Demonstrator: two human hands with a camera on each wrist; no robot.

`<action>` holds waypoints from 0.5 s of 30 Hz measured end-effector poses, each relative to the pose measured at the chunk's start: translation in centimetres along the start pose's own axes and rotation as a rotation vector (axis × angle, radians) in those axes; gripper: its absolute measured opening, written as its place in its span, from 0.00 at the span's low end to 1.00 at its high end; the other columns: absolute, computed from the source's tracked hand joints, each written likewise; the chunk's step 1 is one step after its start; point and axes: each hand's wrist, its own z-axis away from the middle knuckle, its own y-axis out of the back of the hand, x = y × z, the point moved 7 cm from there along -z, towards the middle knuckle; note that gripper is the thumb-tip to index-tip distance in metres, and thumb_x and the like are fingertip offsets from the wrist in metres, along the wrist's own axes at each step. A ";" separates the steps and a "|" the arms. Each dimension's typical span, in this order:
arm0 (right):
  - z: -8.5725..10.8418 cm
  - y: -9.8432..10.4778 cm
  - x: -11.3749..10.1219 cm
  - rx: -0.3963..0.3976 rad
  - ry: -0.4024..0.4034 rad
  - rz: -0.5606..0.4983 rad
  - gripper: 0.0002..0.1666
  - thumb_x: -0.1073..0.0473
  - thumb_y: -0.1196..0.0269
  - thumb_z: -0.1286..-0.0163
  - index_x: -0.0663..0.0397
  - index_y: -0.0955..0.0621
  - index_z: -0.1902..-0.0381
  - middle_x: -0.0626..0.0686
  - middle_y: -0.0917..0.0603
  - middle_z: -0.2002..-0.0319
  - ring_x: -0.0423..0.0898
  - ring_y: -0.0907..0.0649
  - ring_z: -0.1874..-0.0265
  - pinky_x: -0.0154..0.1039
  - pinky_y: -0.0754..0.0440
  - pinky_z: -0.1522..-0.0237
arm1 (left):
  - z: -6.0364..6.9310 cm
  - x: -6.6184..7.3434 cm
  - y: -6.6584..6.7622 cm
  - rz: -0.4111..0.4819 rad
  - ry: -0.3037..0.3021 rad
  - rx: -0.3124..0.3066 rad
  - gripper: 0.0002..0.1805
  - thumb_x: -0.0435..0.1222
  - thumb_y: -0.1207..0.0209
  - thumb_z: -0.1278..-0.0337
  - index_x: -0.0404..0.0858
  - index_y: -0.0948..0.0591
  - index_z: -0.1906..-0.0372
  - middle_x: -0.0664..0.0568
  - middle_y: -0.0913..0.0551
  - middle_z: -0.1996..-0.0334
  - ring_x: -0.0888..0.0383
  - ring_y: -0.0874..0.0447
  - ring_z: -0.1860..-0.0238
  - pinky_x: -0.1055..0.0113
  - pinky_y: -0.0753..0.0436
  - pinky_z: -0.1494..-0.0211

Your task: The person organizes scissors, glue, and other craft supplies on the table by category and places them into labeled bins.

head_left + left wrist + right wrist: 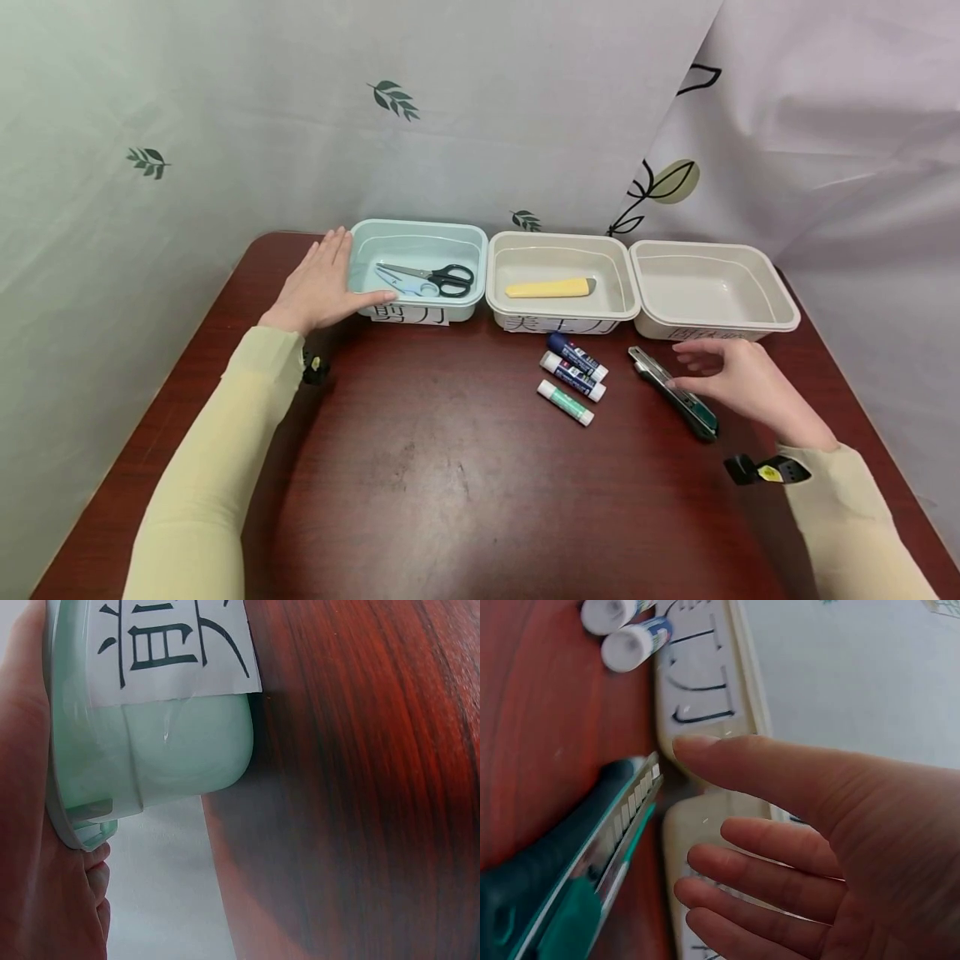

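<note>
Spread left hand (318, 283) touching "剪刀" bin (420, 242), "美工刀" bin (558, 250), utility knife (681, 404) beside loose-fingered right hand (731, 379), reddish-brown table (450, 500), leaf-print backdrop (487, 125)

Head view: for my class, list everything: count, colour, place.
Left bin: 1, pale aqua, table's back
Other bins: 2, beige, middle and right
Labels: 3, white, bin fronts
Scissors: 2, black-handled and light blue, left bin
Cutter: 1, yellow, middle bin
Utility knife: 1, dark green, on table
Glue sticks: 3, two navy-white, one green-white, on table
Table: 1, reddish brown, beneath
Backdrop: 1, pale grey, behind table
Wrist devices: 2, black, wrists
Sleeves: 2, pale yellow, arms
Left hand: 1, touching left bin
Right hand: 1, beside utility knife
</note>
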 end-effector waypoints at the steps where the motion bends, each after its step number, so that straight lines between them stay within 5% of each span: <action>1: 0.0 -0.2 0.2 -0.010 -0.004 0.002 0.32 0.50 0.18 0.48 0.62 0.13 0.48 0.57 0.11 0.58 0.53 0.11 0.62 0.24 0.19 0.63 | 0.0 0.0 0.0 -0.002 0.000 0.000 0.70 0.76 0.49 0.46 0.27 0.60 0.20 0.33 0.61 0.20 0.42 0.67 0.20 0.53 0.66 0.20; 15: 0.4 -2.0 2.0 -0.102 -0.066 0.035 0.37 0.46 0.17 0.51 0.62 0.13 0.48 0.50 0.11 0.64 0.45 0.12 0.66 0.31 0.18 0.64 | 0.1 0.0 0.1 0.003 0.001 0.002 0.70 0.75 0.48 0.45 0.27 0.60 0.20 0.33 0.60 0.20 0.41 0.67 0.20 0.52 0.65 0.20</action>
